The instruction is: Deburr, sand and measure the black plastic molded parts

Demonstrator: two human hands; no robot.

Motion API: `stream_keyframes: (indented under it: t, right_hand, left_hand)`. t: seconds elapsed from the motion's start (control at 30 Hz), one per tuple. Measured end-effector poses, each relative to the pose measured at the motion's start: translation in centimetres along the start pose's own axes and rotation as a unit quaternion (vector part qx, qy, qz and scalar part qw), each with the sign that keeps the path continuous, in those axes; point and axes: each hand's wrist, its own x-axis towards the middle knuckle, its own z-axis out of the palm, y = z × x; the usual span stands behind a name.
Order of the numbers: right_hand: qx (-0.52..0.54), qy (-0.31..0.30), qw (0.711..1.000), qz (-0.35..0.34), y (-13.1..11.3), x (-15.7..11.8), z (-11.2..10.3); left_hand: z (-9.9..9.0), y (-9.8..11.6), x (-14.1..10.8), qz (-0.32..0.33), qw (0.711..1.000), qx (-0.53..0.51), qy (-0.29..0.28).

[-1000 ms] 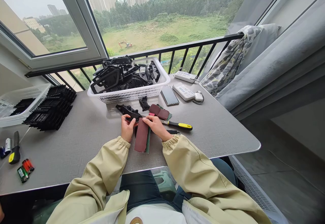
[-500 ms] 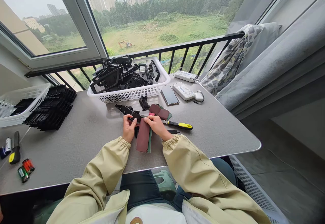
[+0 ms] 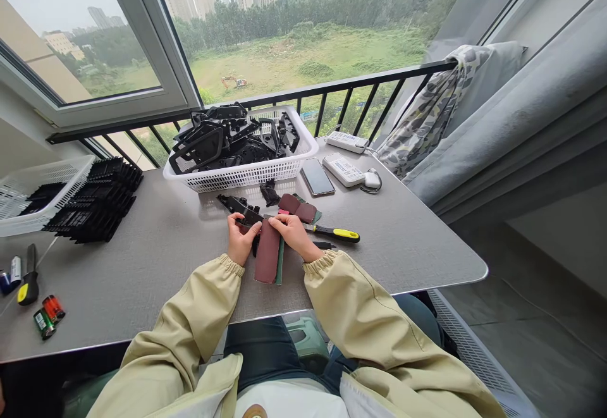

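In my left hand [image 3: 241, 241] is a black plastic part [image 3: 241, 208], pinched between thumb and fingers, its long end pointing away to the upper left. My right hand [image 3: 294, 236] grips a folded strip of brown sandpaper [image 3: 268, 253] with a green backing, its top edge against the part. The lower end of the strip hangs toward the table's front. Just beyond my right hand lie more folded sandpaper pieces [image 3: 298, 208]. A tool with a black and yellow handle [image 3: 337, 234] lies to the right, its front end hidden by my hand.
A white basket [image 3: 246, 181] heaped with black plastic parts stands at the back. Beside it lie a phone [image 3: 317, 177] and white boxes [image 3: 344, 170]. Stacked black parts [image 3: 97, 202], another white basket [image 3: 71, 181], a knife-like tool [image 3: 29, 279] and batteries [image 3: 49, 315] are at left.
The black part in my left hand has shifted slightly to the right and down. The sandpaper has moved very little; everything else stays put.
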Motion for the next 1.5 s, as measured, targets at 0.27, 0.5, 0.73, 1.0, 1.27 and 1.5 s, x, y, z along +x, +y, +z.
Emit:
stream_keyframes:
  t: [0.27,0.5,0.73,1.0,1.27,1.5]
  right_hand:
    - [0.019,0.019,1.0,-0.004,-0.2,0.1,-0.5]
    - [0.017,-0.01,1.0,0.0,-0.7,-0.2,-1.1]
    - [-0.001,-0.064,0.998,-0.014,-1.0,-0.4,-1.0]
    - [-0.042,-0.125,0.989,-0.063,-1.2,-1.0,-0.5]
    - [-0.084,-0.08,0.989,-0.091,-1.0,-0.8,-0.5]
    - [-0.052,-0.099,0.992,-0.065,-1.3,-1.0,-0.3]
  left_hand:
    - [-0.3,0.0,0.3,-0.005,0.998,-0.002,0.061]
    - [-0.4,0.0,0.5,0.013,0.998,-0.006,0.066]
    - [-0.2,0.1,0.2,0.054,0.998,0.023,0.036]
    - [-0.4,0.5,0.3,0.07,0.994,0.084,-0.009]
    - [-0.6,0.8,0.5,0.028,0.998,0.043,-0.025]
    - [-0.8,0.5,0.6,0.007,0.999,0.017,-0.032]
